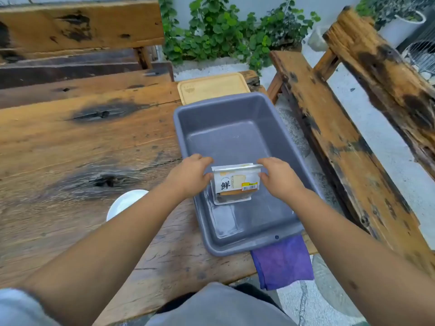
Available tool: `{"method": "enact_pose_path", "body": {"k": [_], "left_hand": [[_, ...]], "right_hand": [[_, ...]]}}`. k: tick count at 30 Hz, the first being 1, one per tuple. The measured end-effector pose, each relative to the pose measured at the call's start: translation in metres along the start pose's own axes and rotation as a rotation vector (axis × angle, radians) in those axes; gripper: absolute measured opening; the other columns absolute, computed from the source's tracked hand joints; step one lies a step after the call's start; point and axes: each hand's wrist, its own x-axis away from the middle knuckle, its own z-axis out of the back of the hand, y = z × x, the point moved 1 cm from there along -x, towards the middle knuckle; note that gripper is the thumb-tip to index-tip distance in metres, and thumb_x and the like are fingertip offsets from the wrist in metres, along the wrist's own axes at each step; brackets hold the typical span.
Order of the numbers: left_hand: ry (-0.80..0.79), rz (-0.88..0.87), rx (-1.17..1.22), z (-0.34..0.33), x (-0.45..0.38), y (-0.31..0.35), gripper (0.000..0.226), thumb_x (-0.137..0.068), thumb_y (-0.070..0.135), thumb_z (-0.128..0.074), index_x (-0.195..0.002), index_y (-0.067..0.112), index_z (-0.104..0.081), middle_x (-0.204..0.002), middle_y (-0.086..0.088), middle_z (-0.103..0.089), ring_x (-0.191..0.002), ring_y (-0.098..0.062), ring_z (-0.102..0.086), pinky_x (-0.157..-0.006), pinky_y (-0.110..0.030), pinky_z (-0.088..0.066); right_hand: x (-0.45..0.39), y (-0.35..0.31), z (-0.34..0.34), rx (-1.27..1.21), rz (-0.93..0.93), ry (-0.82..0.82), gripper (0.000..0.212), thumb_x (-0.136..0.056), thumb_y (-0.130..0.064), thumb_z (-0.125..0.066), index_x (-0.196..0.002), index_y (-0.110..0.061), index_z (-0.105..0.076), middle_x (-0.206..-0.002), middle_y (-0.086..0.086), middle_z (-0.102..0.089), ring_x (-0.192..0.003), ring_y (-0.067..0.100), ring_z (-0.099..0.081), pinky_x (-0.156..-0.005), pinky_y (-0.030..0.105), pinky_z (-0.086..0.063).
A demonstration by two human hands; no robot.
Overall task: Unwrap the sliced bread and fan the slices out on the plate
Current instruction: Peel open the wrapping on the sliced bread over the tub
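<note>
A small packet of sliced bread (235, 184), in white printed wrap with a yellow price sticker, is held upright over the grey plastic tub (235, 128). My left hand (190, 175) grips the packet's left top corner and my right hand (280, 177) grips its right top corner, along the sealed upper edge. The wrap looks closed. A white plate (122, 203) sits on the wooden table to the left of the tub, partly hidden behind my left forearm.
A pale wooden cutting board (211, 87) lies behind the tub. A purple cloth (282, 262) hangs over the table's near edge under the tub. The wooden table (82, 142) stretches left. Wooden benches (329, 128) stand at right, plants behind.
</note>
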Motion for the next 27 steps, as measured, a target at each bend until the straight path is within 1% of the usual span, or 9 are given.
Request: {"method": "enact_pose_path", "body": {"k": [5, 9, 11, 13, 17, 20, 22, 25, 27], "left_hand": [[-0.055, 0.052, 0.226, -0.007, -0.017, -0.004, 0.034, -0.095, 0.028, -0.054, -0.128, 0.02, -0.057, -0.108, -0.006, -0.069, -0.103, -0.027, -0.062, -0.088, -0.032, -0.047], [-0.056, 0.069, 0.283, -0.015, -0.023, -0.005, 0.027, -0.096, 0.028, -0.053, -0.113, 0.015, -0.07, -0.104, -0.009, -0.073, -0.101, -0.027, -0.064, -0.082, -0.029, -0.044], [-0.057, 0.106, 0.314, -0.019, -0.027, -0.006, 0.03, -0.096, 0.031, -0.052, -0.091, 0.01, -0.073, -0.088, -0.013, -0.073, -0.087, -0.029, -0.065, -0.07, -0.032, -0.045], [-0.061, 0.151, 0.366, -0.023, -0.027, -0.005, 0.027, -0.094, 0.032, -0.057, -0.083, 0.014, -0.072, -0.08, -0.006, -0.073, -0.077, -0.022, -0.064, -0.065, -0.029, -0.044], [-0.072, 0.21, 0.51, -0.03, -0.024, -0.003, 0.01, -0.088, 0.027, -0.067, -0.087, 0.022, -0.075, -0.087, 0.002, -0.074, -0.076, -0.01, -0.063, -0.071, -0.025, -0.047], [-0.098, 0.198, 0.505, -0.034, -0.022, -0.002, 0.012, -0.087, 0.024, -0.068, -0.077, 0.03, -0.071, -0.079, 0.009, -0.072, -0.064, -0.002, -0.058, -0.062, -0.019, -0.044], [-0.11, 0.187, 0.467, -0.035, -0.02, -0.002, 0.018, -0.086, 0.023, -0.069, -0.074, 0.036, -0.068, -0.076, 0.013, -0.071, -0.065, -0.003, -0.058, -0.062, -0.017, -0.044], [-0.131, 0.163, 0.431, -0.039, -0.018, -0.001, 0.021, -0.085, 0.022, -0.07, -0.082, 0.042, -0.066, -0.079, 0.01, -0.071, -0.069, -0.006, -0.058, -0.07, -0.025, -0.047], [-0.134, 0.133, 0.38, -0.04, -0.017, 0.0, 0.02, -0.087, 0.024, -0.069, -0.094, 0.042, -0.068, -0.078, 0.008, -0.067, -0.068, -0.008, -0.057, -0.066, -0.024, -0.045]], "right_hand": [[-0.013, -0.004, -0.001, 0.015, -0.064, -0.035, 0.034, -0.094, -0.017, -0.053, -0.127, -0.014, -0.061, -0.118, 0.014, -0.06, -0.108, 0.034, -0.058, -0.089, 0.042, -0.049], [-0.021, 0.004, -0.005, 0.002, -0.07, -0.043, 0.03, -0.093, -0.015, -0.054, -0.121, -0.015, -0.066, -0.114, 0.013, -0.062, -0.104, 0.033, -0.06, -0.089, 0.038, -0.049], [-0.025, 0.012, -0.006, -0.116, -0.131, -0.043, 0.023, -0.091, -0.018, -0.059, -0.111, -0.015, -0.071, -0.107, 0.007, -0.068, -0.099, 0.025, -0.062, -0.082, 0.027, -0.044], [-0.026, 0.02, -0.008, -0.361, -0.234, -0.055, 0.013, -0.088, -0.023, -0.064, -0.095, -0.02, -0.075, -0.089, -0.004, -0.071, -0.082, 0.015, -0.061, -0.072, 0.023, -0.04], [-0.023, 0.033, -0.012, -0.777, -0.388, -0.094, 0.013, -0.084, -0.01, -0.069, -0.076, -0.02, -0.073, -0.075, 0.0, -0.068, -0.068, 0.015, -0.054, -0.068, 0.029, -0.046], [-0.025, 0.043, -0.012, -0.812, -0.355, -0.206, 0.017, -0.084, -0.003, -0.07, -0.081, -0.019, -0.071, -0.077, 0.003, -0.066, -0.072, 0.013, -0.057, -0.074, 0.026, -0.049], [-0.029, 0.051, -0.012, -0.8, -0.308, -0.256, 0.016, -0.084, 0.0, -0.069, -0.089, -0.014, -0.072, -0.081, 0.006, -0.066, -0.072, 0.011, -0.058, -0.075, 0.024, -0.049], [-0.032, 0.058, -0.009, -0.779, -0.254, -0.276, 0.018, -0.083, 0.002, -0.07, -0.094, -0.012, -0.073, -0.084, 0.005, -0.068, -0.07, 0.006, -0.059, -0.071, 0.015, -0.05], [-0.034, 0.06, -0.006, -0.743, -0.222, -0.281, 0.021, -0.082, -0.002, -0.072, -0.089, -0.022, -0.073, -0.085, 0.005, -0.07, -0.071, 0.009, -0.06, -0.073, 0.02, -0.048]]}}
